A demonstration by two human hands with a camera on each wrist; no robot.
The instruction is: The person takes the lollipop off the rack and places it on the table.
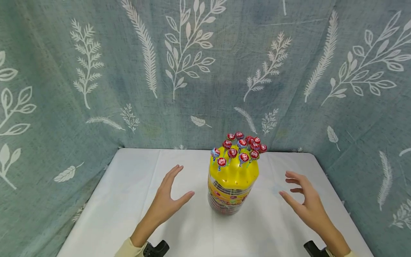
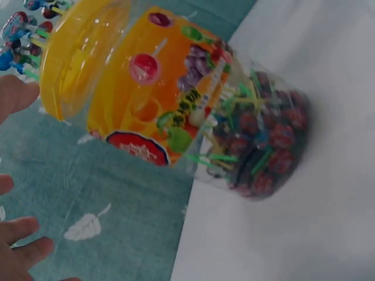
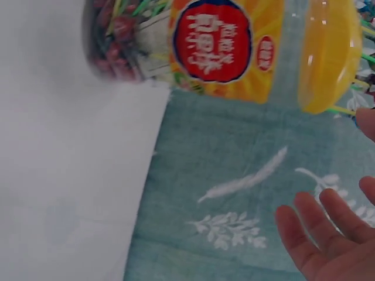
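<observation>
A clear plastic jar (image 1: 232, 194) with a yellow lid (image 1: 237, 176) stands upright on the white table. Wrapped lollipops (image 1: 243, 157), mostly red, stick up from the lid on their sticks. In the left wrist view the jar has an orange label (image 2: 158, 88) with fruit pictures, and more lollipops (image 2: 263, 137) lie inside at the bottom. My left hand (image 1: 165, 201) hovers left of the jar, thumb and fingers spread, holding nothing. To the jar's right, my right hand (image 1: 306, 201) is held up with fingers loosely bent and apart from it, also holding nothing.
The white-covered table (image 1: 106, 214) reaches back to a grey-green curtain (image 1: 205, 117) with white leaf prints, which also hangs along both sides. A black wrist device (image 1: 156, 248) sits on the left wrist, with another (image 1: 314, 248) on the right.
</observation>
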